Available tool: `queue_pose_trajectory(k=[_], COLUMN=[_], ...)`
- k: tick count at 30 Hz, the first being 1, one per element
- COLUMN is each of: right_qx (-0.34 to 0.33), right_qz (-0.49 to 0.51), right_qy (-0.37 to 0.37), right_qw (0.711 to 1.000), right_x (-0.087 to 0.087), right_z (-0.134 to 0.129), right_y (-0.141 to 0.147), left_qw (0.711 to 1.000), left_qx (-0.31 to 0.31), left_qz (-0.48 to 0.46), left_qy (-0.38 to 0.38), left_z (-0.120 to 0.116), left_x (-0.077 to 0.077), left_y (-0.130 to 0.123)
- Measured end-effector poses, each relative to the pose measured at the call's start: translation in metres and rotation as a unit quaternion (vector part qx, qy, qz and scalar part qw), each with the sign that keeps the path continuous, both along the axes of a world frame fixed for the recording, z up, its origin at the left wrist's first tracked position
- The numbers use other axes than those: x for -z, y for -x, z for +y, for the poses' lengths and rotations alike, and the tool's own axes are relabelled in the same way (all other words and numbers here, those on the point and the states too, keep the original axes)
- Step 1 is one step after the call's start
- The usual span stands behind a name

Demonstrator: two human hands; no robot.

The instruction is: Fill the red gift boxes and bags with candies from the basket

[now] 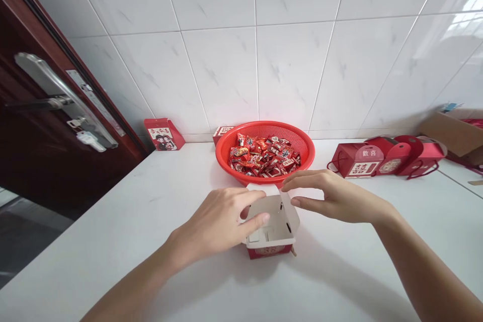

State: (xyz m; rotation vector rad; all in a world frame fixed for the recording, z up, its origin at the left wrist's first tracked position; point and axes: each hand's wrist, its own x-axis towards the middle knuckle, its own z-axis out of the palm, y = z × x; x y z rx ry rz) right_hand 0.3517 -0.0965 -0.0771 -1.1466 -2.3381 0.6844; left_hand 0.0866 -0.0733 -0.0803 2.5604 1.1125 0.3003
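Note:
A small red candy box (268, 250) with a white inside stands on the table, its top flaps folded outward. Nothing but its bare inner walls and floor shows in it. My left hand (226, 219) is at the box's left side, thumb and fingers apart over the opening; whether it touches a flap I cannot tell. Over the far right corner of the box is my right hand (328, 193), its fingers stretched out and apart from the thumb, with nothing in it. Just behind the box sits a red plastic basket (307, 153) holding many wrapped candies (266, 156).
Several red gift boxes (364, 161) with cord handles stand in a row at the right. A cardboard carton (451, 133) is beyond them. Another red box (165, 135) stands at the back left, near a dark red door (33, 126). A tiled wall (219, 75) bounds the white table (151, 211).

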Motion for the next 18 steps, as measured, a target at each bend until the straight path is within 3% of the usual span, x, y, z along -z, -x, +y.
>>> queue_pose_trajectory(k=[5, 8, 11, 15, 18], right_qx=[0.028, 0.054, 0.065, -0.019, -0.056], right_qz=[0.043, 0.070, 0.071, -0.029, -0.072], right_qy=[0.021, 0.037, 0.096, 0.245, 0.296], right_qw=[0.998, 0.995, 0.991, 0.969, 0.951], right_x=[0.006, 0.017, 0.031, 0.051, 0.073], right_z=[0.014, 0.030, 0.043, 0.051, 0.056], right_y=[-0.016, -0.023, -0.027, -0.024, -0.015], left_qw=[0.993, 0.994, 0.999, 0.998, 0.998], left_qx=[-0.029, -0.019, -0.003, 0.010, -0.001], left_qz=[-0.105, -0.104, -0.038, 0.045, 0.051], left_qy=[0.047, 0.031, 0.022, 0.041, 0.035], left_z=[0.042, 0.085, 0.132, 0.183, 0.208], left_x=[-0.010, -0.013, -0.012, -0.006, 0.003], left_y=[-0.002, -0.016, -0.041, -0.084, -0.117])
